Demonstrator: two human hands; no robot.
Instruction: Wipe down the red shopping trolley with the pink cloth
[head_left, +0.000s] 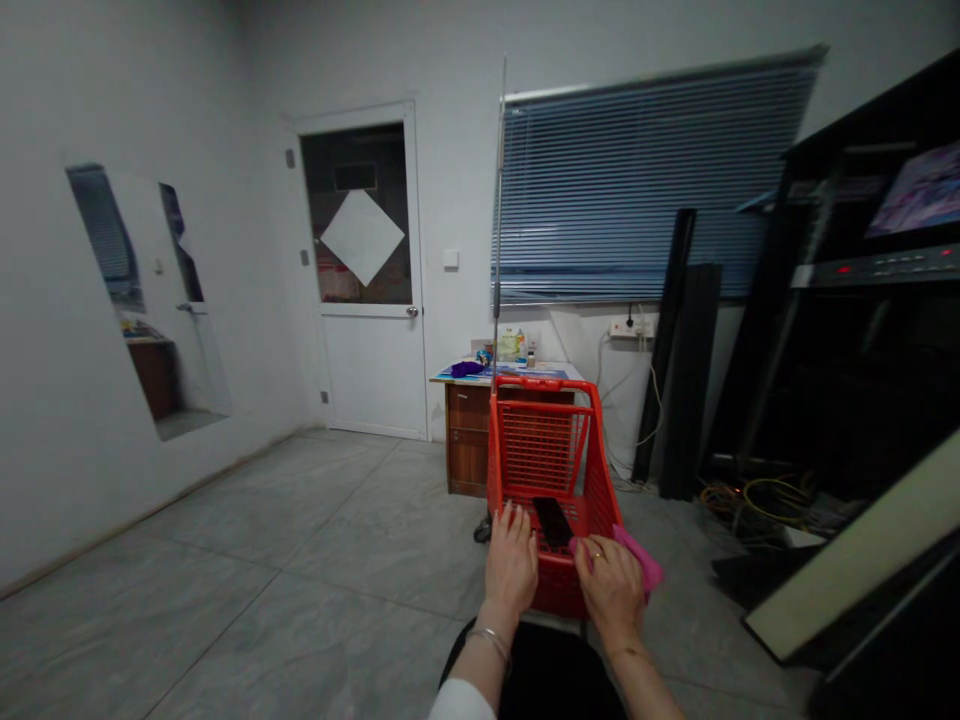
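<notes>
A red plastic shopping cart (546, 440) stands right in front of me. My left hand (512, 560) lies at the left of its near rim, fingers stretched forward and the palm down. My right hand (611, 590) is closed around a bright pink cloth (639, 560) at the near right corner of the cart. Part of the cloth hangs out past the knuckles; the rest is hidden under the hand. Between the two hands, a flat black phone-like object (553, 522) rests in the cart's upper part.
Behind the cart stands a brown wooden desk (469, 440) with a purple cloth (467, 369) and bottles on it. A thin upright pole (499, 200) rises beside the cart. Loose cables (780, 495) and dark panels (690, 380) are at the right. A white door (371, 370) is at the back.
</notes>
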